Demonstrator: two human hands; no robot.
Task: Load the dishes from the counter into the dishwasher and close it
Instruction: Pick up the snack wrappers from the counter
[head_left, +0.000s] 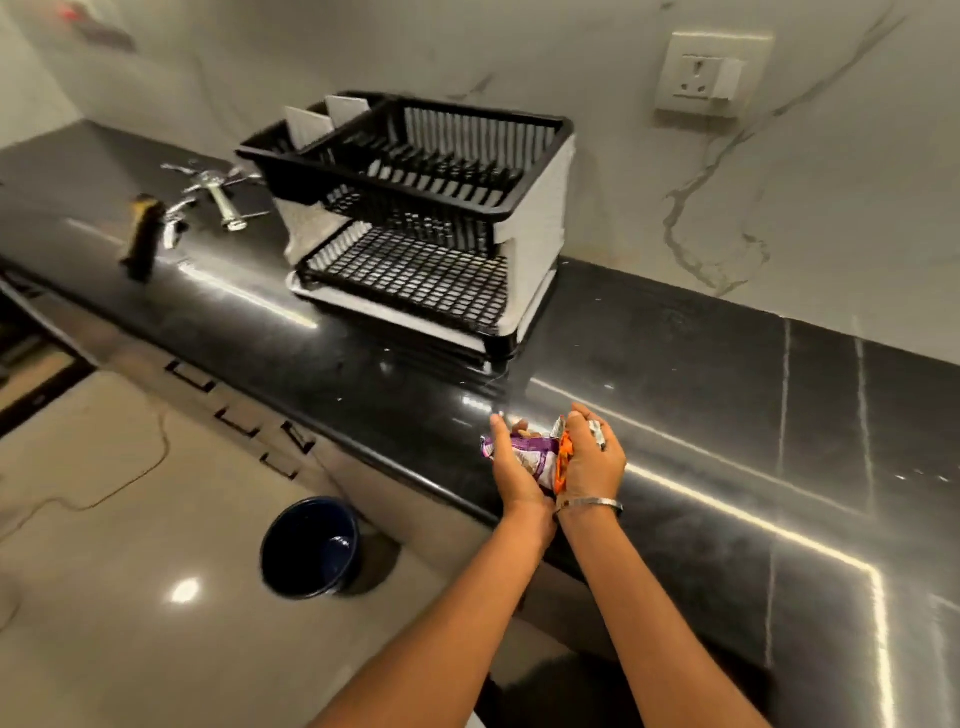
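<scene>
Black counter (675, 364) | left hand (511, 470) grip: purple wrapper (524, 451) | right hand (595, 462) grip: orange wrapper (562, 457) | print unreadable

A black glossy counter (675, 374) is seen along a marble wall. On it a two-level dish rack (415, 208) is placed, black with white sides; both levels look empty. Left of the rack, some metal utensils (218, 195) are laid flat on the counter, blurred. No dishwasher can be identified.
</scene>
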